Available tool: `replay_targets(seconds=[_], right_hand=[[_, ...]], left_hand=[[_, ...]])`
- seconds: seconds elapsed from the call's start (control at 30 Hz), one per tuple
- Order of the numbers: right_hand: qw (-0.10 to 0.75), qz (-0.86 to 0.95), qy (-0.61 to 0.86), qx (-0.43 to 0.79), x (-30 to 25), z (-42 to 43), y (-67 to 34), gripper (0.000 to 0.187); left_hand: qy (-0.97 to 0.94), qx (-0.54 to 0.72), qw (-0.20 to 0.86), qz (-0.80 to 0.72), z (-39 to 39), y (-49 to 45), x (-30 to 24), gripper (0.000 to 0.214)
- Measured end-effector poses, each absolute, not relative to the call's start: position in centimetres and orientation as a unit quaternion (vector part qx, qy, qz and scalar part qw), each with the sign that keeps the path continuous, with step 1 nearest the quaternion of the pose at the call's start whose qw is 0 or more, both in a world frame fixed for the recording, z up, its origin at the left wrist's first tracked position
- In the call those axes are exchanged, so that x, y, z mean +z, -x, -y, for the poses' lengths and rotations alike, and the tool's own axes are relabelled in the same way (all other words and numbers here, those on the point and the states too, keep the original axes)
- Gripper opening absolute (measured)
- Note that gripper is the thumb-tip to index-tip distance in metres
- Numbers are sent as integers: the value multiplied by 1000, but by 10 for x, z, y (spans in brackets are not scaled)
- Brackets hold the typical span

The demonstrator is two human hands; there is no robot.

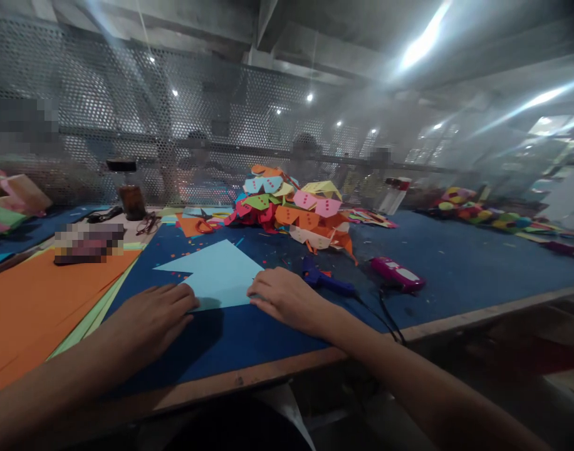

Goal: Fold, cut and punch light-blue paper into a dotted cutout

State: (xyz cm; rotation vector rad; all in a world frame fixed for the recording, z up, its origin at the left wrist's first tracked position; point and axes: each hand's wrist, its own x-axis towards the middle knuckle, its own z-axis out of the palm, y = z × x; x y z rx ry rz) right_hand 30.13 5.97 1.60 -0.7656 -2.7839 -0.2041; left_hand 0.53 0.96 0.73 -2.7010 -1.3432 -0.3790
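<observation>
A light blue sheet of paper (pixel 216 272), folded to a point, lies on the blue table top (pixel 456 263) in front of me. My left hand (pixel 153 316) lies flat on the table with its fingertips pressing the sheet's left lower corner. My right hand (pixel 282 297) rests with fingers stretched on the sheet's right lower edge. Neither hand holds anything.
A heap of folded coloured paper pieces (pixel 291 210) sits behind the sheet. A blue glue gun (pixel 324 280) and a pink one (pixel 397 274) lie to the right with cords. Orange and green sheets (pixel 42 307) lie at left. Red scissors (pixel 203 224) and a jar (pixel 131 199) stand further back.
</observation>
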Motion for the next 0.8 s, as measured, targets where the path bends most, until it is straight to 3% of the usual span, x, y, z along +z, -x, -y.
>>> replay_targets(seconds=[0.13, 0.3, 0.57, 0.8], right_hand=[[132, 954, 266, -47, 16, -60, -297, 13], [181, 936, 296, 62, 15, -63, -291, 13], [214, 911, 322, 145, 13, -69, -289, 11], [228, 932, 270, 75, 10, -59, -287, 20]], left_hand=[[892, 33, 76, 444, -10, -24, 25, 24], [892, 76, 70, 440, -12, -39, 45, 20], [906, -60, 57, 414, -26, -28, 18, 19], [893, -185, 50, 406, -23, -18, -2, 29]])
